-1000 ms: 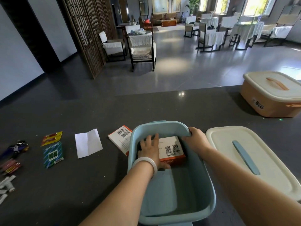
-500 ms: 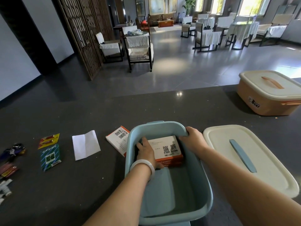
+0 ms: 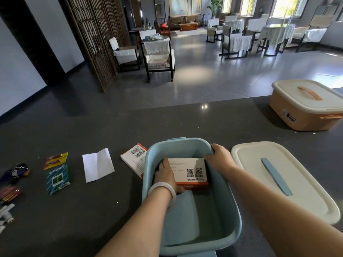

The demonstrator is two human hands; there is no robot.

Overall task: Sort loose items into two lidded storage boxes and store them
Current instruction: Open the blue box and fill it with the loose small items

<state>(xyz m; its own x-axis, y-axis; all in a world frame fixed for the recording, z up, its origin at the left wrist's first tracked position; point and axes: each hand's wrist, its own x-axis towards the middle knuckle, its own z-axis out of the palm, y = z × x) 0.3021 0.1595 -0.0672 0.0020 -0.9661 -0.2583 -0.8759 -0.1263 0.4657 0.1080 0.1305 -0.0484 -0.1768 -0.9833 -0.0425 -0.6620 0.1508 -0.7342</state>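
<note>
A blue box (image 3: 238, 216) sits open on the dark table (image 3: 74, 219), close to the person. The left hand (image 3: 167, 175) is down inside it. It holds the left side of a small box (image 3: 191, 171), with the thumb at the near edge. The small box is white on top and orange on the side. It lies flat at the far end of the blue box. The right hand (image 3: 219, 158) grips the far right rim of the blue box.

The white lid (image 3: 250, 164) lies flat on the table, just right of the blue box. On the left, another flat box (image 3: 133, 160) lies just beside the blue box. Further left are a paper (image 3: 97, 165), a green pack (image 3: 57, 179) and a yellow pack (image 3: 55, 160).

Far right stands an orange box (image 3: 304, 119) with its lid on.
</note>
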